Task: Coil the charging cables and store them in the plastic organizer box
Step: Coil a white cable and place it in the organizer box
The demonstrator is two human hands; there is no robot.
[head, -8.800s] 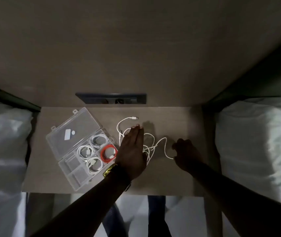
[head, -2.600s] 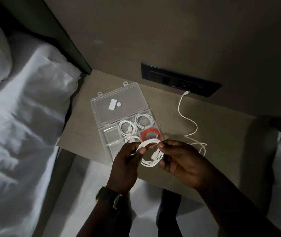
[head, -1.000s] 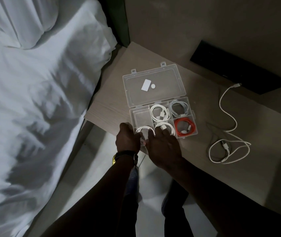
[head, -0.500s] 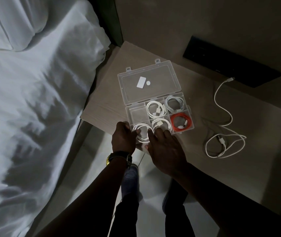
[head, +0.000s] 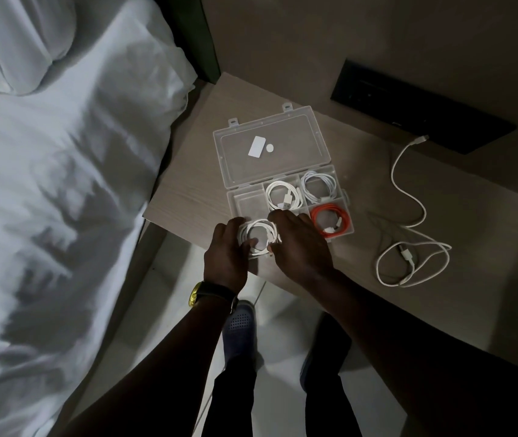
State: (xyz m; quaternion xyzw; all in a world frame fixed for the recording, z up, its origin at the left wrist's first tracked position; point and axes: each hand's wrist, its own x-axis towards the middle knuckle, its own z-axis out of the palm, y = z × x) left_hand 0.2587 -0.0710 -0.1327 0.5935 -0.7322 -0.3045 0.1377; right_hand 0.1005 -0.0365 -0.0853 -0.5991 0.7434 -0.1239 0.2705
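Head view shows your left hand (head: pixel 224 247) and right hand (head: pixel 298 244) curled around a white coiled cable (head: pixel 258 236), pressing it into a near compartment of the clear plastic organizer box (head: pixel 283 190). It looks light, springy and smooth, so pinch across the loops. One loose white cable (head: pixel 409 216) lies on the woodgrain tabletop (head: pixel 456 310).

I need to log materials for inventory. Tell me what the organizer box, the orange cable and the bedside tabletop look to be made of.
Clear compartmented organizer box: looks like glossy transparent plastic, since the tabletop shows through its lid. Coiled orange cable: probably a smooth rubbery or plastic jacket, bending easily into loops. Pale bedside tabletop: matte wood-grain surface, likely laminate, though solid wood cannot be excluded.
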